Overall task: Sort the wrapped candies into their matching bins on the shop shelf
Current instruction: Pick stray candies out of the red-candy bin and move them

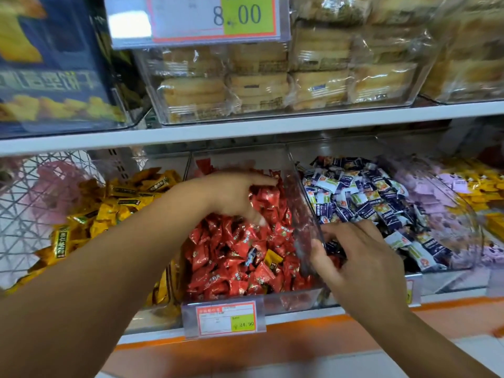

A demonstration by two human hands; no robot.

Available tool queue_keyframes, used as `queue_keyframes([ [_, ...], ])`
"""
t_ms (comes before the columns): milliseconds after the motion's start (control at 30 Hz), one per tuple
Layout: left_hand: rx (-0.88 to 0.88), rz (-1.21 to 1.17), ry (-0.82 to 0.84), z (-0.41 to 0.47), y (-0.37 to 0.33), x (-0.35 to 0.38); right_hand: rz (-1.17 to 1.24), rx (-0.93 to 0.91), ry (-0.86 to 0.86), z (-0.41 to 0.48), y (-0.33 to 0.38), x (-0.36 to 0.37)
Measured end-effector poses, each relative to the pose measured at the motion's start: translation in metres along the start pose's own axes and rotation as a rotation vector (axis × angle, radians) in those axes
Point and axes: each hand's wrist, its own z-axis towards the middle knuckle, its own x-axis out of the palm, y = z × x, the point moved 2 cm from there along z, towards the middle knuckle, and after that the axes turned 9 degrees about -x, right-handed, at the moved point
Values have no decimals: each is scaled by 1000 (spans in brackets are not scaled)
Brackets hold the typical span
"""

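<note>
Mostly glossy red candies (234, 279); two odd strays (272, 260).

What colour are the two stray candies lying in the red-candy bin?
One yellow candy and one blue-and-white candy, toward the front of the bin. Head view.

A clear box (152, 85) at the top holds stacks of plastic-wrapped round cakes (321, 85). A large price tag (199, 17) reading 8.00 hangs in front of it. To its left stands a blue snack box (51, 64). Lower left, a white wire basket (24, 214) holds a pink bag (57, 186). A small price tag (226, 317) reads 24.90.
</note>
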Motion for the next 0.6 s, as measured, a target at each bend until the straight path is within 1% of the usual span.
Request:
queue_keyframes([
  [33,7,148,-44,-7,-5,2,-3,0,0,0,0,0],
  [67,47,292,-124,-13,-12,9,-9,0,1,0,0,0],
  [100,118,395,-211,-17,-20,19,-18,-1,4,0,0,0],
  [133,195,443,-266,-18,-27,30,-25,-2,6,0,0,1],
  [167,243,465,-265,-17,-30,42,-29,-2,9,0,0,1],
  [200,256,473,-230,-13,-31,54,-30,-3,9,0,0,1],
  [267,215,491,-129,-1,-29,72,-27,-4,8,-1,0,1],
  [333,202,427,-74,6,-24,75,-22,-3,8,-1,0,1],
  [467,212,87,-14,6,-6,66,-17,-8,4,0,-1,1],
  [533,202,-110,-16,0,1,60,-12,-4,-9,0,0,1],
  [600,202,-286,-51,-7,3,54,-8,-1,-16,0,1,0],
])
